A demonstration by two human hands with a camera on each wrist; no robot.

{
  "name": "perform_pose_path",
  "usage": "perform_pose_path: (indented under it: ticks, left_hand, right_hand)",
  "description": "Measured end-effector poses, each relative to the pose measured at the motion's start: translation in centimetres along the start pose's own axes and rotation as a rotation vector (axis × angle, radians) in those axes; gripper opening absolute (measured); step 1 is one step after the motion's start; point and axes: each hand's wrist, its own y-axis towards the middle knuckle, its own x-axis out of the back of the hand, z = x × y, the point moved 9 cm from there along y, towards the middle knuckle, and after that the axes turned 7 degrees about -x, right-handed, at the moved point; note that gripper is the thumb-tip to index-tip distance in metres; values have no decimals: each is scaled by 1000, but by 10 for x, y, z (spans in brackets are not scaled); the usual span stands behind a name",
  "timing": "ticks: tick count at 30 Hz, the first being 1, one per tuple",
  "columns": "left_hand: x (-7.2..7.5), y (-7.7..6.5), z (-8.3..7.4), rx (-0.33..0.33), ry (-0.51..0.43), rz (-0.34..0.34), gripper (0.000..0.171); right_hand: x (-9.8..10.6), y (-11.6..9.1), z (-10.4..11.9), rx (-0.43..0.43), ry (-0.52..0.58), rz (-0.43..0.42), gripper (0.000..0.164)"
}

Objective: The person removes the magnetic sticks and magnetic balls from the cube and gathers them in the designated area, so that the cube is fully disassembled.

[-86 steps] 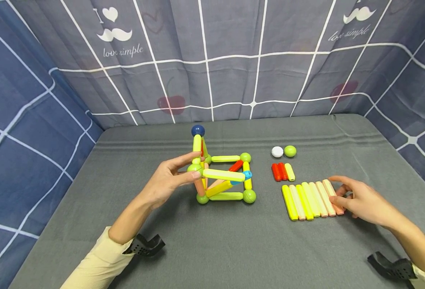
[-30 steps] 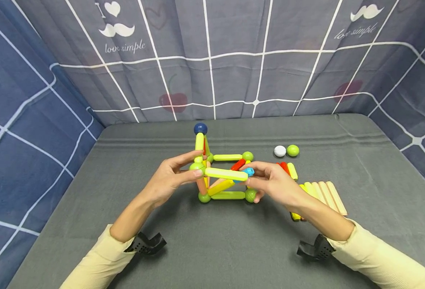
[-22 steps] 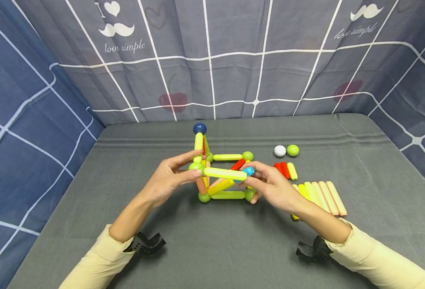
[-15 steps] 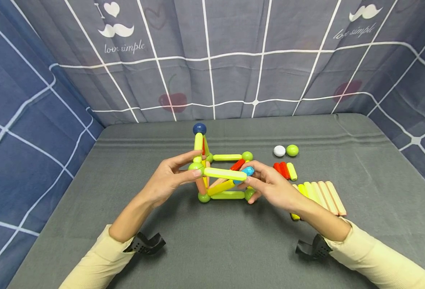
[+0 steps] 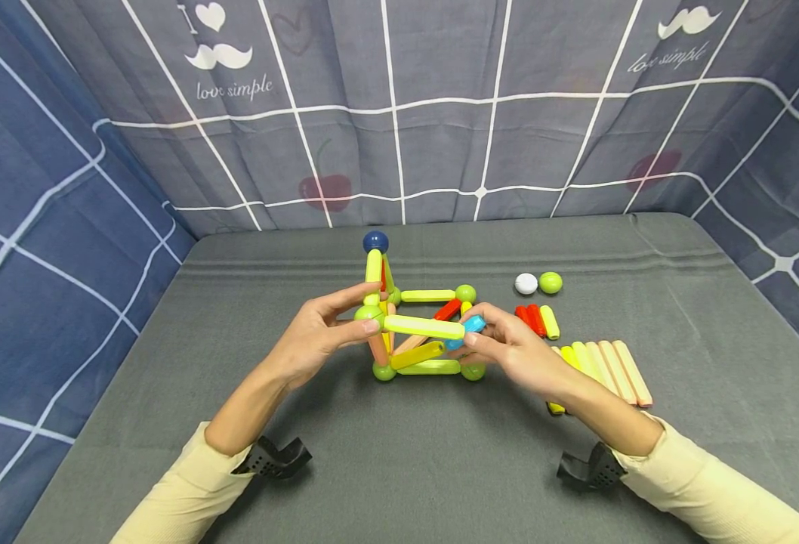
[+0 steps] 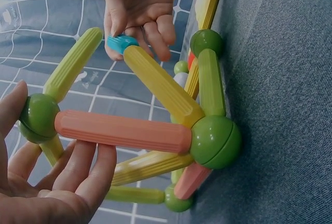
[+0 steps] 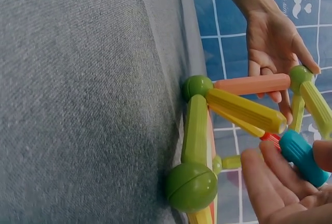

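Note:
A frame of magnetic rods and balls stands on the table. My left hand [image 5: 314,329] grips its upper front green ball [image 5: 367,317], thumb in front. From that ball a light green rod [image 5: 424,326] points right and a salmon rod [image 6: 122,130] runs down to a lower green ball [image 6: 217,142]. My right hand [image 5: 518,351] pinches a short blue rod [image 7: 303,157] between thumb and fingers. In the right wrist view it is apart from the free end of a slanting yellow rod [image 7: 246,110]. A dark blue ball [image 5: 375,242] tops the frame.
Right of the frame lie a white ball [image 5: 525,284] and a green ball [image 5: 550,283]. Below them are two red rods [image 5: 534,320] and a short light yellow rod [image 5: 550,322]. A row of several long rods [image 5: 606,370] is partly behind the right forearm.
My right hand has left the row of long rods and come to the frame. It now pinches the blue rod, shifted slightly right off the yellow rod's end. My left hand keeps its hold.

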Motion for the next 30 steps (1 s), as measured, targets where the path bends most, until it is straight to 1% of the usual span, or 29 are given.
perform_pose_path:
  ticks: [6,12,18,21,23,26,30]
  left_hand:
    - [0,0,0,1,2,0,60]
    - [-1,1,0,0,0,2,59]
    - [-1,1,1,0,-8,4,61]
    - [-2,1,1,-10,-20,11,60]
    - [-2,2,0,-16,-25,14,60]
    - [-2,1,0,-14,-22,10,59]
    - [-2,1,0,-12,-4,3,57]
  right_hand:
    - [16,-5,-1,-16,-45,-97,17]
    - [31,-15,-2,-9,-109,-161,25]
    - [50,-29,-3,-29,-197,-236,37]
    - [62,-36,-5,-45,-250,-278,46]
    - [70,-40,-6,-47,-254,-305,50]
    - [81,-47,-8,-36,-227,-339,45]
    - [93,-54,-10,-7,-244,-365,36]
